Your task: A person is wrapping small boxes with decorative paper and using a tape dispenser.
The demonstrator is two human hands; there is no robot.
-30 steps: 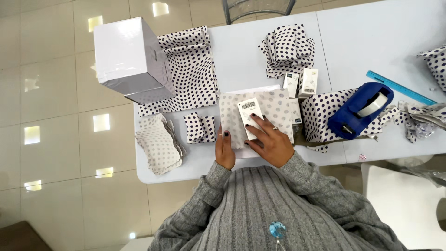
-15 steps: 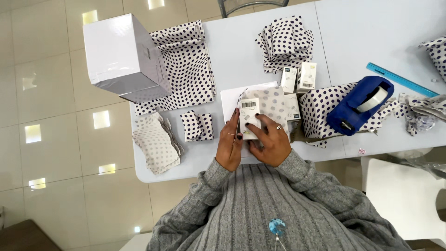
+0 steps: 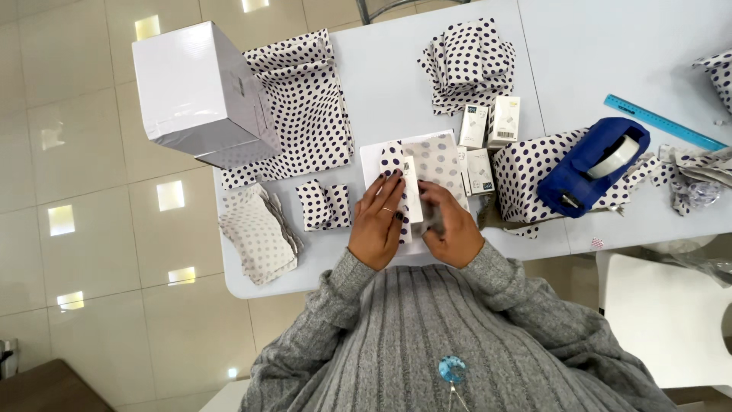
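A small white box (image 3: 412,189) lies on a sheet of polka-dot wrapping paper (image 3: 438,162) near the table's front edge. My left hand (image 3: 377,223) presses a dotted flap of the paper over the box's left side. My right hand (image 3: 450,226) grips the paper and the box from the right. Both hands touch the box between them.
A big white carton (image 3: 200,93) stands at the table's left corner on a dotted sheet (image 3: 305,107). Folded dotted pieces (image 3: 324,204) and a paper stack (image 3: 255,235) lie left. Small boxes (image 3: 488,126), a blue tape dispenser (image 3: 595,164), a blue ruler (image 3: 662,122) sit right.
Both hands have closed in on the small box, and the dotted paper flap has been folded up over its left side. The view has shifted slightly.
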